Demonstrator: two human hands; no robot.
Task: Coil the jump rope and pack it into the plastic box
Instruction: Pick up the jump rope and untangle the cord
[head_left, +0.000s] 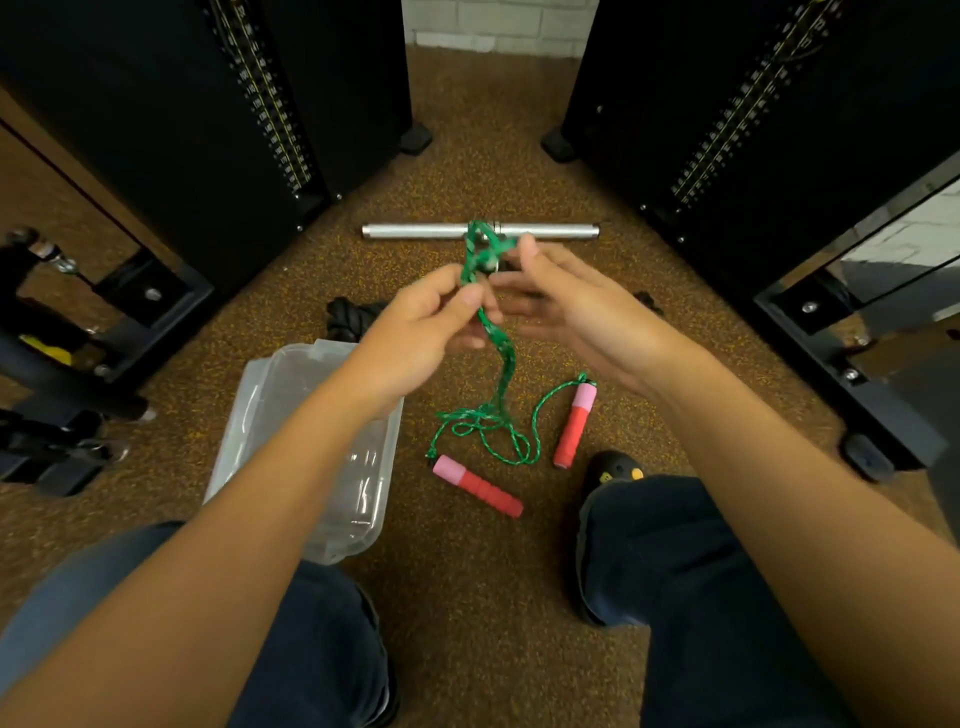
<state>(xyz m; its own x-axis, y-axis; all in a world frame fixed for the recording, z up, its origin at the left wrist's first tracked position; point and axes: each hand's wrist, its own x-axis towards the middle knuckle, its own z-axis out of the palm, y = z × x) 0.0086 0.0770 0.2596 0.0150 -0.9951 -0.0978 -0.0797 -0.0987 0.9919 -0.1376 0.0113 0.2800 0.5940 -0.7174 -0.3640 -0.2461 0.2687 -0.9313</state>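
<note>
A green jump rope (500, 358) hangs in doubled strands from my left hand (426, 327), which pinches it at chest height. Its upper loop (480, 249) sticks up between my hands. My right hand (566, 306) is beside the loop with fingers spread, its fingertips touching the rope's top. The rope's lower part lies tangled on the floor. Two red and pink handles rest there, one (478, 486) near my knees and one (575, 423) to the right. The clear plastic box (322, 452) stands open on the floor under my left forearm.
A metal bar (415, 231) lies across the speckled floor beyond my hands. Black weight machine frames (218, 130) rise on both sides. A dark bundle (350, 317) lies behind the box. My knees and a shoe (615, 467) are at the bottom.
</note>
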